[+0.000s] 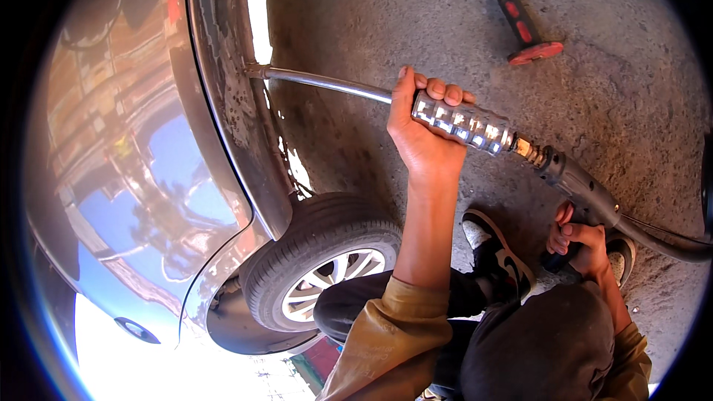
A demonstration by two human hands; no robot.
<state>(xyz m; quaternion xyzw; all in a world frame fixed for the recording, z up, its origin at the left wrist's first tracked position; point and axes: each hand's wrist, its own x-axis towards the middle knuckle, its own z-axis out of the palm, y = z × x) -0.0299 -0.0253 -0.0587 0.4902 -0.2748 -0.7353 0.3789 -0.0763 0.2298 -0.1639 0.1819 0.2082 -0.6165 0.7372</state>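
My left hand (429, 122) wraps round the grey, ridged weight (483, 132) of a slide-hammer dent puller. Its bright metal rod (334, 85) runs left to the car's worn, bare-metal sill (236, 67), and the tip meets the sill's lower edge. Behind the weight, a brass-coloured joint leads into a black pistol-shaped gun (583, 184). My right hand (585, 241) is closed round the gun's grip, low by my shoe; part of the grip is hidden by the fingers. A thick black cable (676, 251) trails off right from the gun.
The glossy car door (148, 156) fills the left side. A tyre (327, 226) with a silver wheel stands close to my knee. On the concrete floor (379, 15) lies a chisel-like tool with a black and red handle (520, 21) and a red round guard.
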